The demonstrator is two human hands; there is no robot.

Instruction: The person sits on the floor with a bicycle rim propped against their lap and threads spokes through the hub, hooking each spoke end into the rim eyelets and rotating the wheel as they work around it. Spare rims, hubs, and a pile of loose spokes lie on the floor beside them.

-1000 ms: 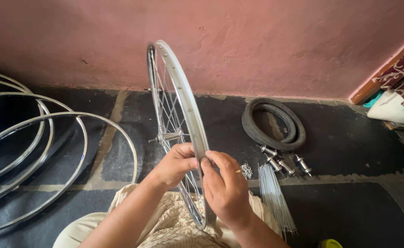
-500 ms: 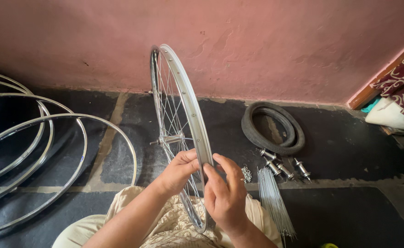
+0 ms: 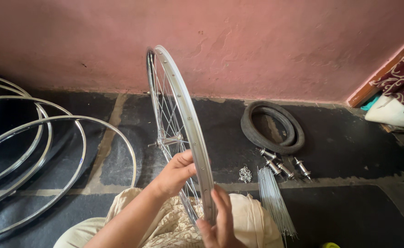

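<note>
A pink wall (image 3: 266, 41) stands at the far side above the dark stone floor (image 3: 348, 138), where bare silver rims (image 3: 50, 151) lie stacked on the left and a black tyre (image 3: 271, 127) lies to the right. In the middle, a spoked wheel (image 3: 183, 119) stands upright, its near edge over the person's lap, the left hand (image 3: 176, 172) grasping the rim among the spokes and the right hand (image 3: 218, 220) clasping its near edge. Just right of the wheel lie a bundle of loose spokes (image 3: 275, 197), four hub axles (image 3: 282, 166) and a small heap of nipples (image 3: 245, 174).
</note>
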